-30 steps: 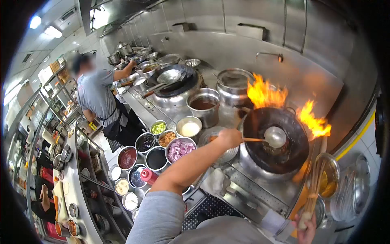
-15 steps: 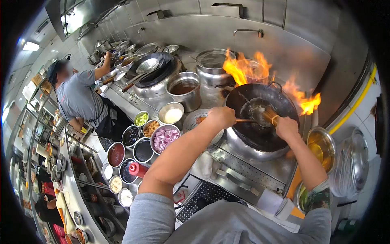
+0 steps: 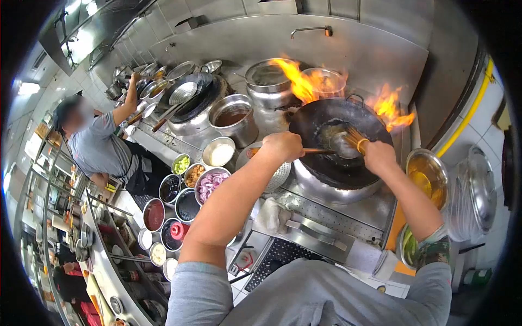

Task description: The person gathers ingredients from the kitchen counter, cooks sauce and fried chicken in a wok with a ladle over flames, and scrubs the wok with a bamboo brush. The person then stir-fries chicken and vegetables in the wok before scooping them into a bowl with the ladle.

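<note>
My left hand (image 3: 283, 146) is closed round the wooden handle of a ladle, whose metal bowl (image 3: 344, 145) rests inside the black wok (image 3: 348, 176). My right hand (image 3: 379, 156) grips a bamboo brush (image 3: 356, 140), its bristles against the ladle bowl. Some liquid shows in the wok around them. Flames (image 3: 299, 80) rise behind the wok at its left and right.
A co-worker (image 3: 103, 144) stands at the left by a second wok (image 3: 198, 103). Near my left arm are a pot of brown liquid (image 3: 231, 117), a bowl of chopped onion (image 3: 212, 183) and several sauce containers. An oil bowl (image 3: 427, 176) sits at the right.
My right hand has come up from the lower right with the brush and into the wok, where the bristles now meet the ladle. The view has shifted, and the co-worker's raised arm has moved.
</note>
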Available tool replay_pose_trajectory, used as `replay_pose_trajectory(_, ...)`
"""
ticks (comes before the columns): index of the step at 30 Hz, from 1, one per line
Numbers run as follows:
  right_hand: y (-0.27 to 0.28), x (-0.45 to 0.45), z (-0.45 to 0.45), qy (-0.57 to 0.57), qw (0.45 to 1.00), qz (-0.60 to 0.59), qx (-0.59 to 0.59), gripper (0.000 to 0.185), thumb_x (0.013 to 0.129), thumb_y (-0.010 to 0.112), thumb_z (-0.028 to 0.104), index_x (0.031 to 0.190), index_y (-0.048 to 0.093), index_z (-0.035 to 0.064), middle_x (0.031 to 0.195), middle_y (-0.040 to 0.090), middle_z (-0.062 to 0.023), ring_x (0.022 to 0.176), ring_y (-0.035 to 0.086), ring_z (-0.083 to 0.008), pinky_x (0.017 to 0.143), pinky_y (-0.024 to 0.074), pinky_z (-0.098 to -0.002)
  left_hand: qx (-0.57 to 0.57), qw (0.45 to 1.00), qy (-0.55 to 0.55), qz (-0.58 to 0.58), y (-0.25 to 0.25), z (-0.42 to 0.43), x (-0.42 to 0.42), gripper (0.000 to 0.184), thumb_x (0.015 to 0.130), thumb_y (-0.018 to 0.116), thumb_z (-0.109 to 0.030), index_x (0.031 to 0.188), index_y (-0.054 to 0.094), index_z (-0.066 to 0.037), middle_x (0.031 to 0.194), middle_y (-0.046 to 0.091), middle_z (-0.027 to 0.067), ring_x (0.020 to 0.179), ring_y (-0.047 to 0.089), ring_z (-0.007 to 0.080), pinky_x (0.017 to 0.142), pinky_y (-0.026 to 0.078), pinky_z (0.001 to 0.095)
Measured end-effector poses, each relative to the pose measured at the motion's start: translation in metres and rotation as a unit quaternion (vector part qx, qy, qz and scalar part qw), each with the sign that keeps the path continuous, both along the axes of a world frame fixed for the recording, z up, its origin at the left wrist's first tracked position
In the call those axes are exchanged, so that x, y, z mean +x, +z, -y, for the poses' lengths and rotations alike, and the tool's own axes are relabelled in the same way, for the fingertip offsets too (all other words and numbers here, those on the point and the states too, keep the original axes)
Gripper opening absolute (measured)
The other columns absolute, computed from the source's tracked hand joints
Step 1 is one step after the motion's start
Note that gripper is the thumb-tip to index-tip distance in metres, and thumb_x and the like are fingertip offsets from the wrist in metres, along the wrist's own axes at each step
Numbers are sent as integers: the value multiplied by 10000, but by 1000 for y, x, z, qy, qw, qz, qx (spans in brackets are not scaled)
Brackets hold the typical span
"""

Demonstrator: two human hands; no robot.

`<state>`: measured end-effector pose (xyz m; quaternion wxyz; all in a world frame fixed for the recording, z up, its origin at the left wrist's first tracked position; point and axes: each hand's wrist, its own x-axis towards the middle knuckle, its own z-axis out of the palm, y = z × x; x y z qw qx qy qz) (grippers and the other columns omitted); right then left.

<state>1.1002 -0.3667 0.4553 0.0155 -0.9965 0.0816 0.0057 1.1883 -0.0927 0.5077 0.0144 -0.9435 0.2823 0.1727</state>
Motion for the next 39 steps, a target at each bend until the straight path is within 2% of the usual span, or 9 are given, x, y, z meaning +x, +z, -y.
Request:
replay_pose_trajectory(11,-16,-13,17,16,999,1,47,199,830,544,145,884,701,35,880,693,-212,844,692,-354,739,550,-459,-14,1000,-17,8,-36,-4,12,423,921,555,-425,1075,699,-58,1119,665,194,1073,624,371,915,494,473)
replay_pose_trajectory(22,-12,-20,13,8,1000,9,-20,196,756,615,108,907,718,38,923,702,-209,885,697,-331,748,554,-437,34,997,14,66,10,32,-17,382,889,605,-438,1033,727,-106,1051,692,175,1028,652,351,892,508,464)
replay_pose_trajectory(26,25,-23,42,-39,997,-65,19,196,782,601,102,916,719,22,954,700,-210,919,687,-339,775,546,-439,50,983,4,176,27,32,-24,335,851,655,-400,902,739,-79,1001,699,183,980,682,295,818,542,409)
replay_pose_trajectory(30,87,-60,67,-75,996,-6,43,305,801,620,181,1069,693,55,1057,672,-219,1019,640,-359,879,500,-466,-16,916,-62,397,-32,-15,-16,269,841,646,-296,990,672,-73,972,692,188,903,690,338,742,554,443)
replay_pose_trajectory(33,65,-70,88,-37,969,192,151,401,824,653,271,1180,657,86,1103,652,-230,1083,605,-368,940,466,-464,41,982,18,185,-67,-38,-10,220,875,563,-215,1026,627,-68,909,698,175,860,690,358,722,540,488)
replay_pose_trajectory(34,48,-64,94,-19,964,224,139,480,855,661,320,1284,601,114,1013,691,-164,916,674,-305,787,536,-423,23,984,25,176,-70,-44,-12,235,879,571,-237,1036,618,-68,914,692,191,859,681,378,745,531,506)
replay_pose_trajectory(36,28,-55,94,-122,885,80,443,550,872,660,319,1366,526,120,871,677,-88,688,659,-186,576,530,-334,-62,987,6,145,-78,-61,-24,289,852,630,-267,1057,607,-65,912,679,220,850,656,425,776,519,515)
replay_pose_trajectory(37,4,-46,111,-80,886,23,455,577,889,646,303,1400,478,94,786,632,-42,552,578,-103,446,457,-262,-104,985,11,135,-94,-72,-27,304,830,658,-257,1048,607,-51,899,675,231,852,648,438,775,515,511)
replay_pose_trajectory(39,10,-48,128,-136,877,-1,462,561,891,616,236,1400,460,57,764,640,-65,536,593,-132,415,447,-275,-165,981,19,98,-110,-86,-32,308,800,691,-237,1014,614,-29,880,668,249,872,632,454,771,504,508)
